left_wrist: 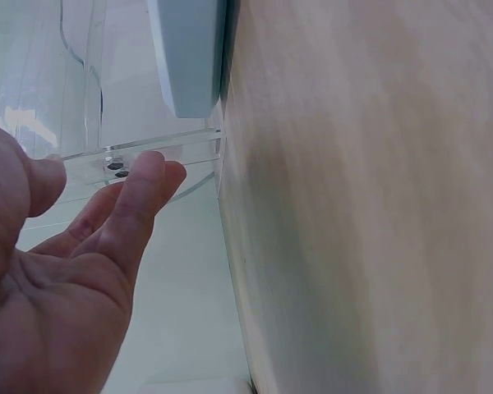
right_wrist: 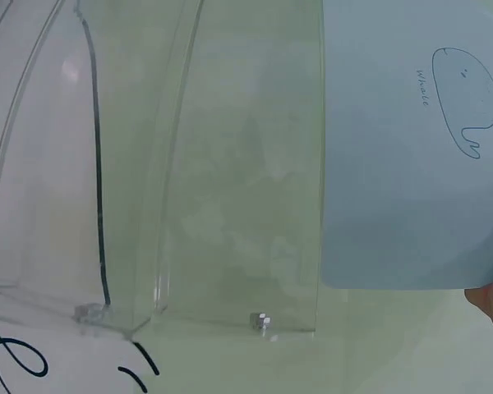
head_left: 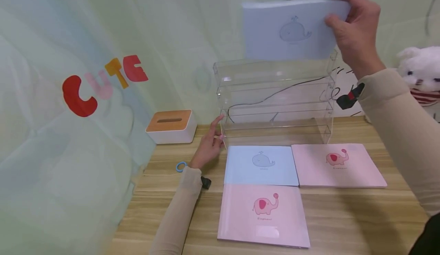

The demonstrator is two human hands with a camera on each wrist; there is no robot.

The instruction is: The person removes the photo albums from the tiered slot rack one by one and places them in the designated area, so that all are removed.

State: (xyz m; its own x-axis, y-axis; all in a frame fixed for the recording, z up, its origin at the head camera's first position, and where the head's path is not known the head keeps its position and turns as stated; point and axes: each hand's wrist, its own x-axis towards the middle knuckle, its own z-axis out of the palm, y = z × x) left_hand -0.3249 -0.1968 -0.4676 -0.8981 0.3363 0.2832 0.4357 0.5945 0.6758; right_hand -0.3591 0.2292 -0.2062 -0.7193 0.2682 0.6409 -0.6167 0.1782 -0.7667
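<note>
My right hand (head_left: 359, 27) pinches a light-blue whale book (head_left: 271, 33) by its right end, thumb in front. The book is held up above the top of a clear acrylic tiered rack (head_left: 275, 130). My left hand (head_left: 209, 144) is at the rack's lower left side; in the left wrist view its fingers (left_wrist: 131, 209) extend against the clear side panel. Another blue whale book (head_left: 259, 171) lies flat before the rack. A pink elephant book (head_left: 264, 224) lies in front of it, and a second pink elephant book (head_left: 343, 174) lies to its right.
Left of the rack is a white tissue box (head_left: 173, 135) with a wooden lid. A blue ring (head_left: 181, 166) lies on the wooden table (head_left: 165, 216) near my left wrist. A white plush toy (head_left: 421, 69) sits at the far right. Behind the rack hangs a pale curtain (head_left: 185, 29).
</note>
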